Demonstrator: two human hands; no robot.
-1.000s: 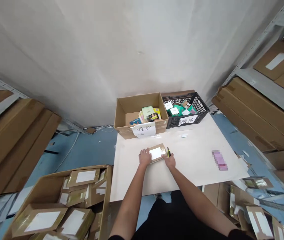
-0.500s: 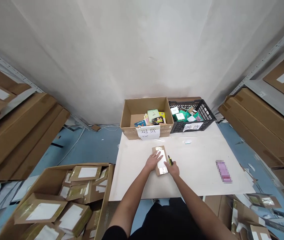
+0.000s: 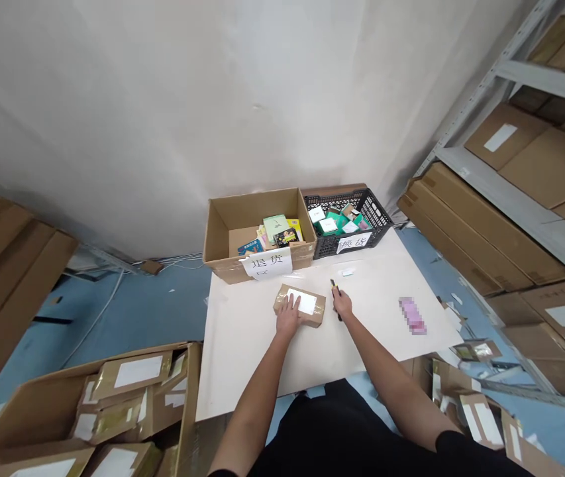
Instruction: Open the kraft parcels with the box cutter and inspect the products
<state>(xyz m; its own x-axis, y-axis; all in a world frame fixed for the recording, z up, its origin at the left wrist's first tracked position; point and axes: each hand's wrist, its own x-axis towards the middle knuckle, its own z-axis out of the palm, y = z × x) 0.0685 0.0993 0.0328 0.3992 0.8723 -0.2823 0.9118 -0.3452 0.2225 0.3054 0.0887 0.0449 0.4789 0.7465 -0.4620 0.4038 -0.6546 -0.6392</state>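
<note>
A small taped cardboard box (image 3: 318, 318) with a white label lies crosswise on the white table (image 3: 242, 358). Spread over its top left part, my left hand (image 3: 289, 318) rests flat on the label and tape, fingers apart. Just right of the box, my right hand (image 3: 342, 305) is closed around a black and yellow utility knife (image 3: 334, 285), whose front end points away from me. The knife is apart from the box. Whether its blade is out is too small to tell.
Behind stand an open carton (image 3: 222, 265) of booklets and a black plastic crate (image 3: 329, 249) of small green and white boxes. A pixelated pink item (image 3: 412, 315) lies at right. A large carton (image 3: 190, 371) of parcels stands at left; shelving (image 3: 471, 165) is at right.
The box has turned from lengthwise to crosswise under my left hand. My right hand has moved off the box with the knife. The view has swung to the right.
</note>
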